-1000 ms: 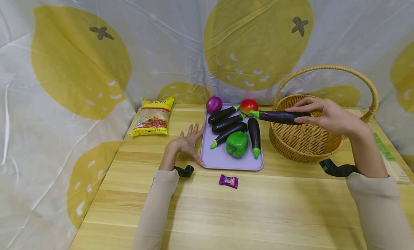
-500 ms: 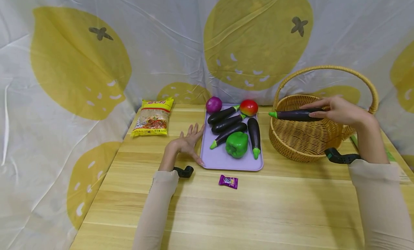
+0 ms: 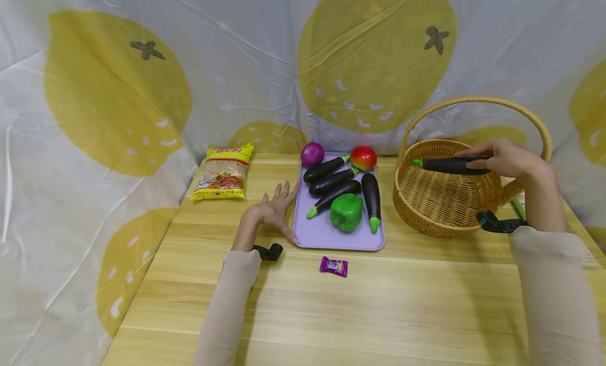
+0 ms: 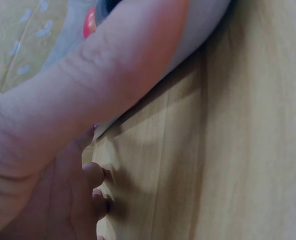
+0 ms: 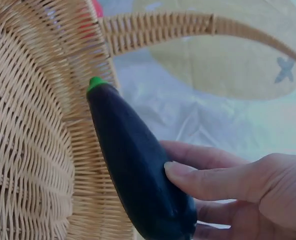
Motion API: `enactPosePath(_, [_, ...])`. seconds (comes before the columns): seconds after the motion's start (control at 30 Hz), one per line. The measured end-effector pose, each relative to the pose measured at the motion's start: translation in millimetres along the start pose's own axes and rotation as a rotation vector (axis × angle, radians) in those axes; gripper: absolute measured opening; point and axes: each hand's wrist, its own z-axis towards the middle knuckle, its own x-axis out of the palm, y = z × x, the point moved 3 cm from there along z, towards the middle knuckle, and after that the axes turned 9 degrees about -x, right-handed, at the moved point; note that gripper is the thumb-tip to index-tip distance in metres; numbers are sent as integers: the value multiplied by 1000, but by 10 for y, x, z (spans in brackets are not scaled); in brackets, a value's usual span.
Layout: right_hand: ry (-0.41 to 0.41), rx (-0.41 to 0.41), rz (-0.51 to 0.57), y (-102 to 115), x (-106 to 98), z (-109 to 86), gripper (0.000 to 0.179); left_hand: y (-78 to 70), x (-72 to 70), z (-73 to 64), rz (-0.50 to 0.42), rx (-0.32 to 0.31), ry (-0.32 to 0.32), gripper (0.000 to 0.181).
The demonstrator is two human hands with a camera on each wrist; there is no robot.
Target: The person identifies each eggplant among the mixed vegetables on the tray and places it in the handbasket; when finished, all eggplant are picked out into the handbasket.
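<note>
My right hand (image 3: pixel 506 158) grips a dark purple eggplant (image 3: pixel 452 165) by its thick end, over the opening of the wicker basket (image 3: pixel 402 205). In the right wrist view the eggplant (image 5: pixel 138 165) points its green stem toward the basket wall, thumb on one side and fingers on the other. My left hand (image 3: pixel 272 213) has its fingers spread, with the thumb and fingertips at the left edge of the lilac tray (image 3: pixel 310 237). On that tray lie several more eggplants (image 3: pixel 371 200) and a green bell pepper (image 3: pixel 346 212). A red fruit (image 3: pixel 363 158) and a purple onion (image 3: pixel 312 154) sit at its far corners.
A yellow food packet (image 3: pixel 223 172) lies left of the tray. In front of the tray is a small purple wrapped sweet (image 3: pixel 333 266). The basket's tall handle (image 3: pixel 478 99) arches above its opening. A lemon-print cloth (image 3: pixel 265 66) hangs behind the table.
My right hand has carried the eggplant to the right, from near the red fruit and basket rim to over the basket. The left hand and the tray have stayed in place.
</note>
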Motion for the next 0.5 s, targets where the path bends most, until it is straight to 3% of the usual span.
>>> enactPosePath(0.17, [41, 62, 21, -145, -13, 100, 44, -7, 3, -20, -3, 5, 2, 154])
enactPosePath(0.5, [70, 78, 14, -364, 128, 323, 42, -1, 0, -36, -13, 10, -1, 155])
